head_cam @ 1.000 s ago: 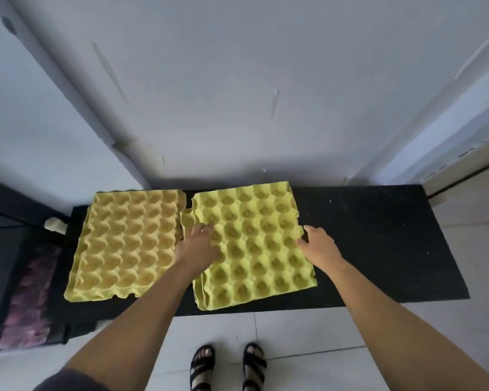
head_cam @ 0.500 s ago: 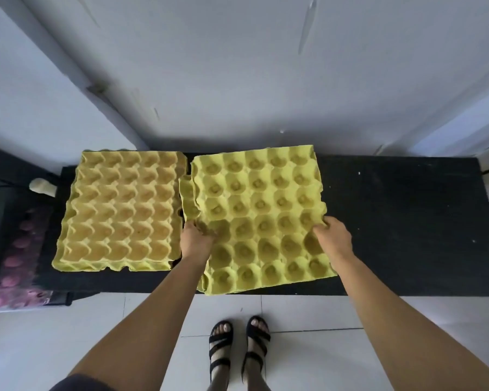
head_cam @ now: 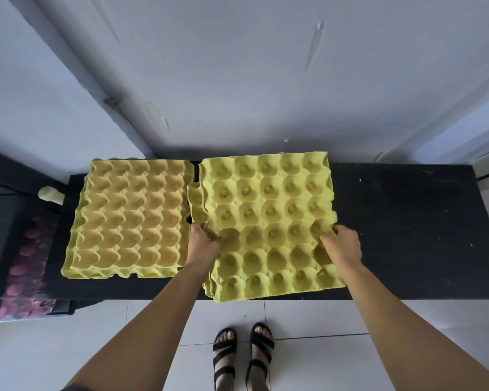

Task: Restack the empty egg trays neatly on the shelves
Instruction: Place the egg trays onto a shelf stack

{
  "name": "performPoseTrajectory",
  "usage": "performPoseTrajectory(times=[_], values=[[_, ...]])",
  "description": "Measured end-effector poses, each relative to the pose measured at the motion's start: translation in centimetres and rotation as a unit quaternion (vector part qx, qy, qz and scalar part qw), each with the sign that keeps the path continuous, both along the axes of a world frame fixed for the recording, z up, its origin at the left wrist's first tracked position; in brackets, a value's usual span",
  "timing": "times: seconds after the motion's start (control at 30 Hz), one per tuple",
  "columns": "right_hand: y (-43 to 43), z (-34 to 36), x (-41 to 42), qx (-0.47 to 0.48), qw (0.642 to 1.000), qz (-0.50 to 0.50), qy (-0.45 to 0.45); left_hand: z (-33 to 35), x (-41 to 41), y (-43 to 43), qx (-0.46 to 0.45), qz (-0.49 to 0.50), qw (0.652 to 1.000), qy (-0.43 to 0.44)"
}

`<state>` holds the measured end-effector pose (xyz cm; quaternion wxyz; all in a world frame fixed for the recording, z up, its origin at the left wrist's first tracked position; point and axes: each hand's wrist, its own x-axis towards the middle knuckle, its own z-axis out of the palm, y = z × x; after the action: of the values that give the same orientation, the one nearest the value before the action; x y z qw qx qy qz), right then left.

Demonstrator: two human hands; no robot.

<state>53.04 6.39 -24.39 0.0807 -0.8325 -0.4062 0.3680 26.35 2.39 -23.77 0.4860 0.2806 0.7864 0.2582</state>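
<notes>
Now, both hands are on the top tray (head_cam: pixel 266 215) of the right pile. The left hand (head_cam: pixel 202 239) grips its left edge, fingers curled over the rim. The right hand (head_cam: pixel 343 244) grips the right edge the same way. The hands are well apart, one on each side and roughly level. We judge this two-sided hold is meant to keep the thin moulded tray from twisting as it is shifted.

The tray lies on the black shelf (head_cam: pixel 407 221), its near edge at or just past the shelf front. It sits skewed over a lower tray (head_cam: pixel 194 198), whose left edge pokes out just beyond the left hand, so the cups are not nested.

The left pile (head_cam: pixel 130 215) lies just beside it, close at the far corner, and looks squared up.

Our judgement is that the step in hand is aligning the top tray with the one beneath. The next move needs a small turn and a slide left until the cups drop in. The risk is tearing the ragged left rim if it is forced.
</notes>
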Motion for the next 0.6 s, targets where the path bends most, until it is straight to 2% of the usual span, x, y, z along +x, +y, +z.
performPoseTrajectory(times=[0.1, 0.27, 0.43, 0.6], values=[[0.6, 0.9, 0.8, -0.024, 0.999, -0.003, 0.039, 0.1, -0.2, -0.3, 0.004, -0.018, 1.0, 0.007], [0.6, 1.1, 1.7, -0.031, 0.995, -0.007, 0.093, 0.2, -0.3, -0.3, 0.0, -0.009, 0.999, -0.037], [0.4, 1.2, 1.9, -0.019, 0.986, -0.06, 0.155, 0.6, 0.4, -0.1, 0.003, -0.009, 0.997, -0.08], [0.1, 1.5, 1.6, 0.001, 0.995, -0.041, 0.095, 1.7, 0.7, -0.2, 0.013, 0.0, 0.994, -0.105]])
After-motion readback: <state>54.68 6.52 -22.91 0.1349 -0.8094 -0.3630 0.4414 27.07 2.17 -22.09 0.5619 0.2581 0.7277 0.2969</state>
